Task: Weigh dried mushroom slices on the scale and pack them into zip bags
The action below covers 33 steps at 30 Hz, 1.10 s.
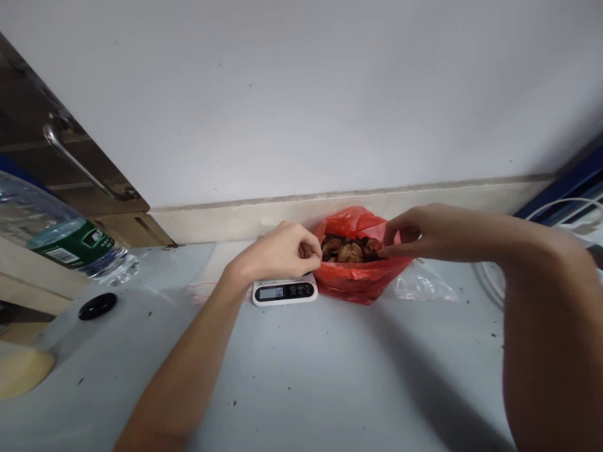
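A red plastic bag (360, 285) stands open-mouthed on the table, with brown, wrinkled dried slices (349, 250) inside. My left hand (287, 251) reaches over a small white digital scale (285, 292), thumb and forefinger pinched on the bag's left rim. The scale's display reads about 0.0, and my hand and wrist hide its upper part. At the opposite rim, my right hand (411, 233) pinches the red plastic between thumb and fingers. The right fingertips are partly hidden by the bag's edge.
Clear plastic bags (419, 282) lie right of the red bag; others with red edges (202, 290) lie left of the scale. A water bottle (70, 235) and a black oval object (97, 306) are at left. The wall (330, 113) borders the table's back. A white cable (487, 282) curves at right.
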### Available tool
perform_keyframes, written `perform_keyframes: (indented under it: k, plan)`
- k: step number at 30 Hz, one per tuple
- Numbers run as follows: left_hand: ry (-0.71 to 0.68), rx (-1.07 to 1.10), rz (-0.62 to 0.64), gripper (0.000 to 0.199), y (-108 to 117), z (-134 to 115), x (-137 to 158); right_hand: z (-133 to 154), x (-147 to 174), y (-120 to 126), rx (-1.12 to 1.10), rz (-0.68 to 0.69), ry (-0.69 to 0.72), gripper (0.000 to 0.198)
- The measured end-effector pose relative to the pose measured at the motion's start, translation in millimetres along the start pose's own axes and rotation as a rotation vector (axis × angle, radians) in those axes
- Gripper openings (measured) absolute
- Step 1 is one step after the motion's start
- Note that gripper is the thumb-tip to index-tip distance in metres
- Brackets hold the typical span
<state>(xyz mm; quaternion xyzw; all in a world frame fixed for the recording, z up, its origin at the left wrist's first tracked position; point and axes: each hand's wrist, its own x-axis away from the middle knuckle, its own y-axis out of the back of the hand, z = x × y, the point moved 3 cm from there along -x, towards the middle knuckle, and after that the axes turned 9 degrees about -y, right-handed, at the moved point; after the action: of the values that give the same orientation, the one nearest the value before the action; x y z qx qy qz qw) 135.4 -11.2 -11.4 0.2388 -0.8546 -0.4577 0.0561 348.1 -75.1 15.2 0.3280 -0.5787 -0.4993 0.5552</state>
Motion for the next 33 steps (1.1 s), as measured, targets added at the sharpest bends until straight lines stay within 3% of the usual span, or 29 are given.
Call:
perform_keyframes:
  k: [3, 7, 9, 13, 15, 18, 23, 25, 28, 33]
  plan:
    - [-0.063, -0.014, -0.093, 0.016, 0.0, -6.3, -1.9, -13.8, -1.3, 5.9, -0.09, -0.051, -0.037, 0.029]
    - [-0.187, -0.057, -0.238, 0.018, -2.2, -15.7, -5.8, -43.2, -16.5, 3.8, -0.243, -0.125, -0.229, 0.012]
    - [-0.23, -0.081, -0.176, 0.018, -9.2, -18.8, -8.2, -56.1, -25.8, -6.0, -0.247, -0.099, -0.346, 0.014]
    - [-0.276, -0.118, -0.008, 0.015, -26.8, -23.1, -12.7, -65.6, -37.6, -33.7, -0.372, 0.053, -0.476, 0.055]
    - [-0.298, -0.13, 0.053, 0.017, -34.1, -25.3, -14.6, -64.7, -40.4, -44.0, -0.444, 0.117, -0.497, 0.065]
    - [-0.335, -0.132, 0.121, 0.015, -41.5, -27.8, -16.0, -61.5, -42.7, -46.6, -0.414, 0.12, -0.454, 0.063]
    - [-0.314, -0.104, 0.161, 0.018, -40.9, -28.9, -15.4, -54.5, -29.6, -23.9, -0.361, 0.039, -0.347, 0.05]
    - [-0.315, -0.072, 0.103, 0.017, -34.9, -29.4, -14.9, -53.3, -17.9, -11.1, -0.419, 0.0, -0.337, 0.045]
    - [-0.319, -0.049, -0.04, 0.017, -22.8, -27.7, -13.9, -56.9, 1.8, 8.3, -0.445, -0.17, -0.383, 0.038]
    - [-0.253, 0.031, -0.367, 0.028, -1.7, -17.0, -11.3, -60.3, 29.4, 25.6, -0.681, -0.46, -0.471, 0.032]
